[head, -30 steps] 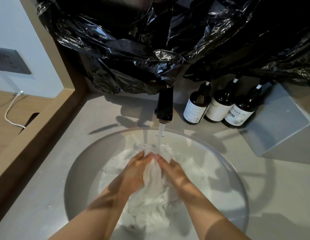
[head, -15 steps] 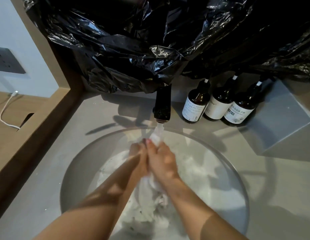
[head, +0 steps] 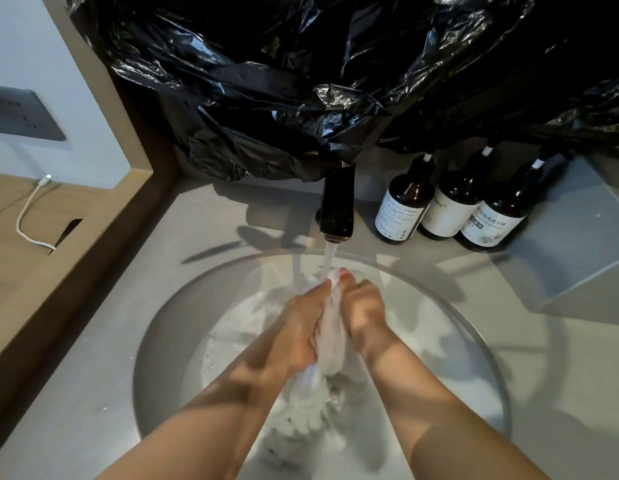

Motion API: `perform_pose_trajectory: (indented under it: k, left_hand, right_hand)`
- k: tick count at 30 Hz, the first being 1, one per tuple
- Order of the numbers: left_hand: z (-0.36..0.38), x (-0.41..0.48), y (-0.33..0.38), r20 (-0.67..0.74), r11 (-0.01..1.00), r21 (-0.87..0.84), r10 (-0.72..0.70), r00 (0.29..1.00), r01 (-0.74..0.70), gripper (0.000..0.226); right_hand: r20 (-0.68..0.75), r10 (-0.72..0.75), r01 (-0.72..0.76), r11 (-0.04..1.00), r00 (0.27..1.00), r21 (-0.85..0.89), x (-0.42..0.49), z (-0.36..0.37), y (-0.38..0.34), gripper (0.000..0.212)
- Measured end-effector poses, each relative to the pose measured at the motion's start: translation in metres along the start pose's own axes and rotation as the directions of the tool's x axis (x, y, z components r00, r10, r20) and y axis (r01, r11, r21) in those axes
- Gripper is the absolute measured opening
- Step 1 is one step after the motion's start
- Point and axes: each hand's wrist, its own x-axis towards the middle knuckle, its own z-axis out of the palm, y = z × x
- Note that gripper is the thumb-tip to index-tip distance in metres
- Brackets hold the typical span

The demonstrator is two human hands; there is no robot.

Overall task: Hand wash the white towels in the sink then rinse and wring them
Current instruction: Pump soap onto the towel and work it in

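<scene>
**Fingers (head: 343, 274) clamped on towel (head: 330, 336), both hands, under the tap**

Left hand (head: 299, 329) and right hand (head: 365, 311) are pressed together, fingers curled tight on the cloth, fingertips up by the water stream (head: 329, 258). Towel is white, soaked, slightly translucent, and squeezed into a narrow vertical rope between the palms. Its top end pokes out right where the stream lands. Its lower part hangs crumpled below the wrists into the sink (head: 152, 344), lying on more white cloth in bubbly water. Black faucet (head: 337, 206) is running. Three dark bottles (head: 450, 213) with white labels stand on the counter, back right.
</scene>
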Motion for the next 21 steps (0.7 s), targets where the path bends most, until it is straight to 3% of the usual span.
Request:
perform_pose_trajectory:
  k: [1,3,5,7,9,12,14,17,19,21]
  left_hand:
    - [-0.007,0.002,0.001,0.035,0.993,0.113,-0.038,0.999,0.034,0.035]
    - [-0.024,0.006,0.008,0.053,0.977,0.213,-0.03,0.998,0.018,0.017]
    - [-0.035,0.012,0.009,0.008,0.97,0.241,-0.028,1.0,0.026,0.027]
    - [-0.041,0.003,0.008,0.028,0.987,0.159,-0.024,0.999,0.02,0.033]
    - [-0.048,0.003,0.005,-0.025,0.978,0.207,-0.004,1.0,0.009,0.019]
    - [-0.047,0.003,0.002,-0.158,0.966,0.25,-0.019,0.987,0.059,0.028]
    - [-0.045,0.006,-0.001,-0.177,0.959,0.283,0.066,0.982,-0.013,0.032]
    - [-0.034,0.008,0.0,-0.216,0.834,0.538,0.278,0.936,-0.123,0.037]
    - [-0.016,0.002,-0.003,-0.146,0.835,0.527,0.272,0.951,-0.158,0.051]
    - [0.003,-0.001,-0.009,-0.211,0.863,0.5,0.201,0.957,-0.071,0.066]
  right_hand:
    - [0.035,0.044,-0.047,0.994,0.998,0.103,0.007,-0.005,-0.001,0.046]
    - [0.166,0.147,-0.185,0.952,0.975,0.244,0.007,-0.013,-0.003,0.039]
    - [0.324,0.155,-0.276,0.887,0.933,0.37,0.001,-0.021,-0.001,0.013]
    - [0.376,0.138,-0.298,0.862,0.916,0.41,-0.003,-0.022,0.011,0.014]
    - [0.361,0.059,-0.2,0.908,0.931,0.367,-0.005,-0.016,0.027,0.009]
    - [0.251,-0.048,-0.02,0.965,0.967,0.261,-0.005,-0.008,0.036,0.007]
    - [0.211,-0.082,0.03,0.97,0.974,0.24,-0.008,-0.005,0.034,0.013]
    - [0.217,-0.198,0.19,0.98,0.956,0.055,-0.03,0.007,0.027,0.017]
    - [0.155,-0.277,0.291,0.954,0.948,-0.071,-0.04,0.013,0.018,0.029]
    - [0.021,-0.277,0.278,0.956,0.961,-0.097,-0.027,0.01,0.01,0.026]
